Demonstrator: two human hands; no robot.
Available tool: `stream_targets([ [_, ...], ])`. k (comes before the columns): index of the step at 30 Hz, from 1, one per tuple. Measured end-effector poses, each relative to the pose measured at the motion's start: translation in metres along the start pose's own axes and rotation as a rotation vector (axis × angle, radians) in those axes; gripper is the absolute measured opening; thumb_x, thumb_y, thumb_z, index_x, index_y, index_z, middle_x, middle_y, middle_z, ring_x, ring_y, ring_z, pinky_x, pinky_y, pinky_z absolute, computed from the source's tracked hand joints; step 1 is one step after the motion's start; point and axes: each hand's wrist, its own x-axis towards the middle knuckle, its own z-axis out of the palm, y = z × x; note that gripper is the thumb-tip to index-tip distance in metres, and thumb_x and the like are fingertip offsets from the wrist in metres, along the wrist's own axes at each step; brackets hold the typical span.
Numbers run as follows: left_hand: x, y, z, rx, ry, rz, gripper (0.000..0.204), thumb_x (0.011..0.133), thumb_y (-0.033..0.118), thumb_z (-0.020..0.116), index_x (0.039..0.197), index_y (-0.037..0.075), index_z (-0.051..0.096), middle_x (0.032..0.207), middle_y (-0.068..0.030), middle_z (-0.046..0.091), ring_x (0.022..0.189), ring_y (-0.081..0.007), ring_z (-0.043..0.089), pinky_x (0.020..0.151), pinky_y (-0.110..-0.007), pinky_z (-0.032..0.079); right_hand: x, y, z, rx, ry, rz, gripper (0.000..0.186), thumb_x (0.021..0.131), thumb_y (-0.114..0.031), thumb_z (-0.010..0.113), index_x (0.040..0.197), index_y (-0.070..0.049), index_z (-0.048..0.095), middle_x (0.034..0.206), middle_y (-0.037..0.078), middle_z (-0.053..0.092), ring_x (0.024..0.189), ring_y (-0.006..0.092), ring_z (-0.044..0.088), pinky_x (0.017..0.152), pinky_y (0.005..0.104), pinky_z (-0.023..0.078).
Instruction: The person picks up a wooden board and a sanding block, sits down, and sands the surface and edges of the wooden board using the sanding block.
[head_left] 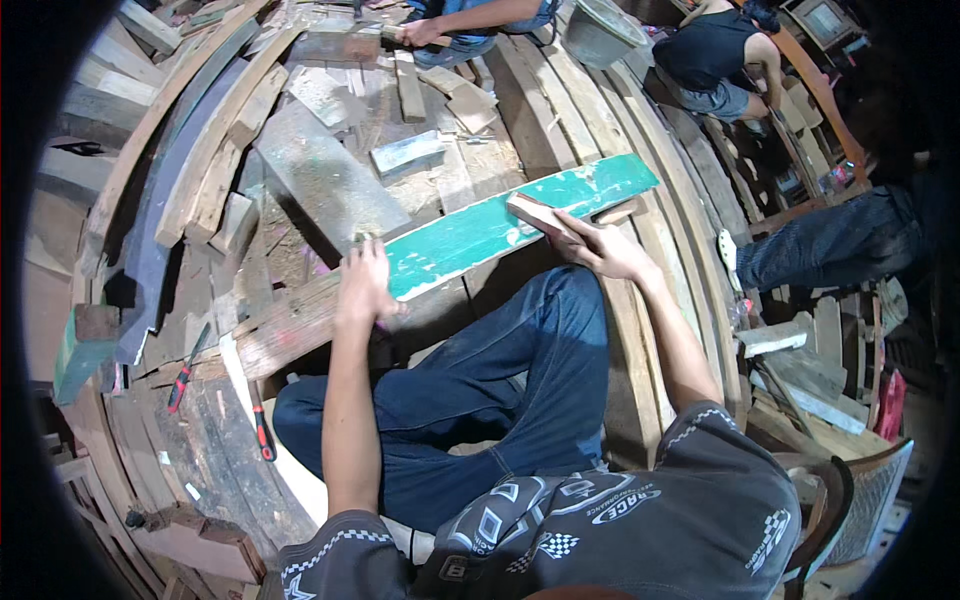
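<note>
A long wooden plank with chipped green paint (470,232) lies slantwise across in front of my folded legs. My left hand (365,280) grips it near its left end, fingers over the far side and thumb along the near edge. Toward the plank's right part, my right hand (603,248) is closed around a small wooden block (540,213) that rests on the green face. Beyond the left hand a bare wooden beam (285,325) continues to the left; whether it joins the plank or lies under it, I cannot tell.
Two tools with red and black handles (264,435) (180,388) lie at the left. A wide grey board (325,175) and wood offcuts (408,152) lie beyond the plank. Long timbers (690,270) run along the right. Other people (715,60) work at the far side, near a grey tub (603,32).
</note>
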Motion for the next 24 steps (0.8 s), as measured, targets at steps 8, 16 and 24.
stream_targets([
  [8, -0.008, 0.028, -0.020, -0.405, 0.404, 0.262, 0.096, 0.064, 0.039, 0.079, 0.144, 0.014, 0.033, 0.136, -0.0223, 0.041, 0.122, -0.0431, 0.038, 0.104, -0.052, 0.031, 0.045, -0.078, 0.021, -0.150, -0.079, -0.303, 0.082, 0.079, -0.024, 0.065, 0.148, -0.026, 0.021, 0.096, 0.020, 0.065, 0.080, 0.0364, 0.064, 0.073, 0.0455, 0.052],
  [16, -0.009, 0.029, -0.005, -0.249, 0.435, 0.244, 0.033, 0.083, 0.024, 0.064, 0.114, 0.012, 0.064, 0.116, -0.0081, 0.057, 0.108, -0.0299, 0.050, 0.096, -0.044, 0.038, 0.097, -0.044, -0.020, 0.104, 0.133, -0.287, 0.041, 0.082, -0.020, 0.064, 0.117, -0.001, 0.059, 0.094, 0.022, 0.066, 0.084, 0.0316, 0.067, 0.076, 0.0390, 0.052],
  [24, -0.002, 0.031, -0.008, -0.418, 0.373, 0.242, 0.035, 0.082, 0.023, 0.064, 0.115, 0.011, 0.065, 0.109, -0.0091, 0.060, 0.102, -0.0304, 0.051, 0.091, -0.043, 0.042, 0.249, 0.114, -0.012, -0.414, -0.149, 0.108, 0.033, 0.078, -0.017, 0.065, 0.111, -0.010, 0.066, 0.096, 0.017, 0.069, 0.091, 0.0312, 0.067, 0.080, 0.0397, 0.054],
])
